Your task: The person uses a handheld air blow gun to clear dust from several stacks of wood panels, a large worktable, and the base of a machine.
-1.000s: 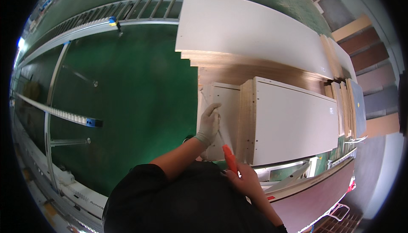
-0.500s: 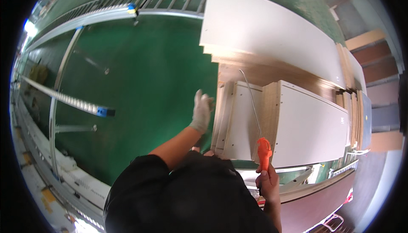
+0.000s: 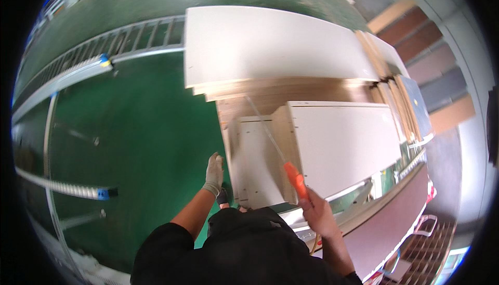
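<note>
My right hand point(image 3: 318, 214) is closed around the handle of an orange air blow gun point(image 3: 295, 177) with a long thin metal nozzle. The nozzle reaches forward and left over the stacked panels, its tip above the brown wooden surface point(image 3: 236, 109). Beneath and beside it lie a narrower white panel point(image 3: 260, 155) and a larger white panel point(image 3: 343, 144) with small holes along its edge. My left hand point(image 3: 214, 173), in a whitish glove, hangs over the green floor just left of the stack. Its fingers are stretched out and hold nothing.
A long white panel stack point(image 3: 275, 43) lies farther off. On the left stand a metal roller conveyor point(image 3: 150, 38) and rails with blue end caps point(image 3: 106, 194). A purplish panel point(image 3: 384, 222) is at my right. Coloured boards point(image 3: 423, 43) line the far right.
The view has turned right, so the panels appear farther left. The blow gun still points forward-left in my right hand. My left hand remains beside the stack's left edge.
</note>
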Demonstrator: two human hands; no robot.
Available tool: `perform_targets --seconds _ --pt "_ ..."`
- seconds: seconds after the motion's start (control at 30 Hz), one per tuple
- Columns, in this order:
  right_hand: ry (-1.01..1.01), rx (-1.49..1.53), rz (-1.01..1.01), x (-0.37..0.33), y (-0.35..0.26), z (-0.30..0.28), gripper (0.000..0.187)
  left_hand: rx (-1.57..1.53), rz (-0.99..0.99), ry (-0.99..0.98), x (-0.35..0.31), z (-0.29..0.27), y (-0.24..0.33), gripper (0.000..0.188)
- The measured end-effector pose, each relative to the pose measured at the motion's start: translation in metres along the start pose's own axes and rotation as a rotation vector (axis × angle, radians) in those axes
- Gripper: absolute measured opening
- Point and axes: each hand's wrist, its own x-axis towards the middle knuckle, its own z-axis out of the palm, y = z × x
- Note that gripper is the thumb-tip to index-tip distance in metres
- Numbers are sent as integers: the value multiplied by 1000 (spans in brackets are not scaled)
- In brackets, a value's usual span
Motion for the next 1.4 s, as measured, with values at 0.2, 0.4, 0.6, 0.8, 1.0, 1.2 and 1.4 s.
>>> perform_targets --seconds 0.2,0.4,0.6,0.8,1.0,1.2,1.4 --pt "339 104 159 2 52 -97 38 209 332 -72 19 43 -1 52" --pt "554 219 353 -9 170 -185 36 781 641 95 -10 77 34 56" --pt "762 532 268 -58 289 -268 42 456 741 176 -22 114 66 52" --pt "920 800 269 -117 440 -318 44 1125 1116 285 -68 224 162 50" --pt "727 781 521 -127 525 -313 32 1372 984 -188 -65 387 144 62" --pt "890 988 472 -133 553 -326 31 1556 1152 -333 -65 504 129 66" --pt "993 907 584 -146 588 -353 40 1517 1211 -395 -52 591 118 66"
